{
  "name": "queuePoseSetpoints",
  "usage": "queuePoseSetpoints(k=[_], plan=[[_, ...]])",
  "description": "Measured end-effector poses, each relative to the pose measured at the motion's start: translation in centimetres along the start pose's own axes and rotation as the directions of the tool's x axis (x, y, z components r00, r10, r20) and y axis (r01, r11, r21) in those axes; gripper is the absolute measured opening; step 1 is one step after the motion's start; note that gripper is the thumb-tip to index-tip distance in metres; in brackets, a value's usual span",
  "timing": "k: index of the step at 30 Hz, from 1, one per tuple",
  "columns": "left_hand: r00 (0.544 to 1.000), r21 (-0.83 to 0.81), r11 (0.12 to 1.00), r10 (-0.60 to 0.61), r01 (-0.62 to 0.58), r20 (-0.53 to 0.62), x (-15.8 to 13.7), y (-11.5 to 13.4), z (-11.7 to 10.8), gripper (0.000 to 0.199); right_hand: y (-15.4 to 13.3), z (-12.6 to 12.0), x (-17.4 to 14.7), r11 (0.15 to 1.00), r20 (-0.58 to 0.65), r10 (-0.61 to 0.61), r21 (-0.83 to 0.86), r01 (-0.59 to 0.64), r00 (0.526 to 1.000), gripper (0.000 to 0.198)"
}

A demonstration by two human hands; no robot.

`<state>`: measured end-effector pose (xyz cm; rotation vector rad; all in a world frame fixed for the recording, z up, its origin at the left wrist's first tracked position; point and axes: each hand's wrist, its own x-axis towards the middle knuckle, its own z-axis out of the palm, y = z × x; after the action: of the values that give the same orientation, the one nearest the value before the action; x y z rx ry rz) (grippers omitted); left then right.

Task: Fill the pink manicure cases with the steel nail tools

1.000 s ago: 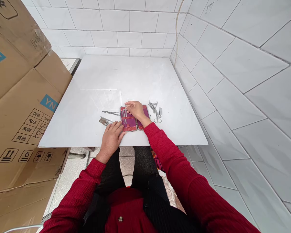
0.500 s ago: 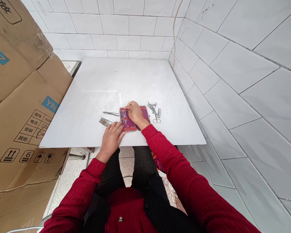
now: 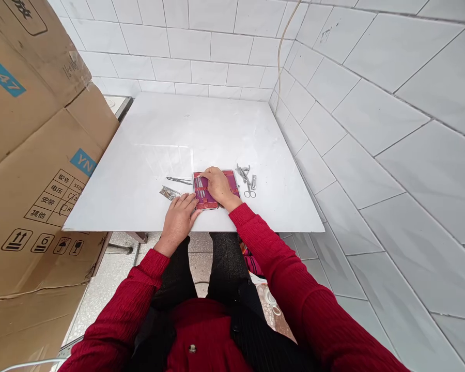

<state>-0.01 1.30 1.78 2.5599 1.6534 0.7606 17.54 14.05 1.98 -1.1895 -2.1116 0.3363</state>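
An open manicure case (image 3: 211, 199) with a purple and red lining lies near the table's front edge, several slim metal manicure tools (image 3: 201, 187) held in its left half. My left hand (image 3: 179, 214) grips the case's lower left corner, fingers along the left side and thumb at the front edge. Reaching over the middle, my right hand (image 3: 218, 186) has its fingertips pinched at the upper end of a slim tool; the hand hides much of the case. To the right lie small scissors (image 3: 248, 190), nippers (image 3: 243, 170) and a nail clipper (image 3: 254, 182).
Left of the case are tweezers (image 3: 179, 180) and another flat metal clipper-like piece (image 3: 169, 192). A large cardboard box (image 3: 42, 155) stands along the left side of the white table (image 3: 158, 124). Tiled walls (image 3: 225, 49) close off the back and right.
The view has shifted slightly. My right fingers have shifted a little at the tools in the left half of the case. My left hand stays at the corner.
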Motion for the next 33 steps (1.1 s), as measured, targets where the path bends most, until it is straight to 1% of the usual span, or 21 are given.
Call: queuePoseSetpoints(k=[4, 6, 12, 18, 21, 24, 27, 30, 33], plan=[[1.0, 0.007, 1.0, -0.008, 0.008, 0.005, 0.0, 0.1, -0.1, 0.039, 0.3, -0.3, -0.5, 0.995, -0.056, 0.022, 0.101, -0.016, 0.998, 0.041], [1.0, 0.006, 1.0, -0.007, 0.007, 0.006, -0.1, 0.1, -0.1, 0.039, 0.4, -0.4, -0.9, 0.99, -0.063, 0.027, 0.137, -0.018, 0.998, 0.041], [1.0, 0.001, 1.0, 0.001, -0.001, -0.007, -0.1, -0.1, 0.1, 0.04, 0.3, -0.5, -1.5, 0.99, -0.014, 0.058, 0.128, -0.055, 0.998, 0.039], [1.0, -0.014, 1.0, -0.006, 0.006, 0.004, -0.1, 0.0, 0.1, 0.039, -0.2, -0.6, -1.5, 0.986, -0.022, 0.071, 0.151, -0.067, 0.997, 0.035], [1.0, -0.005, 1.0, -0.009, 0.009, 0.008, -0.2, 0.1, 0.0, 0.039, -0.1, -1.0, -1.6, 0.968, -0.019, 0.088, 0.238, -0.081, 0.996, 0.03], [1.0, 0.007, 1.0, -0.002, 0.002, 0.006, -0.2, 0.1, 0.0, 0.039, 0.4, -1.7, -1.7, 0.911, 0.058, 0.091, 0.399, -0.106, 0.994, 0.021], [1.0, 0.01, 1.0, 0.0, 0.0, 0.004, -0.3, 0.1, 0.0, 0.039, 0.9, -2.1, -1.7, 0.867, 0.12, 0.053, 0.487, -0.105, 0.991, 0.023], [1.0, 0.008, 1.0, -0.005, 0.005, 0.0, -0.2, 0.2, 0.0, 0.039, 1.1, -2.0, -1.8, 0.888, 0.107, 0.031, 0.454, -0.077, 0.994, 0.023], [1.0, 0.006, 1.0, -0.004, 0.004, -0.003, -0.2, 0.2, 0.0, 0.039, 1.0, -1.7, -1.8, 0.912, 0.102, 0.036, 0.403, -0.075, 0.994, 0.022]])
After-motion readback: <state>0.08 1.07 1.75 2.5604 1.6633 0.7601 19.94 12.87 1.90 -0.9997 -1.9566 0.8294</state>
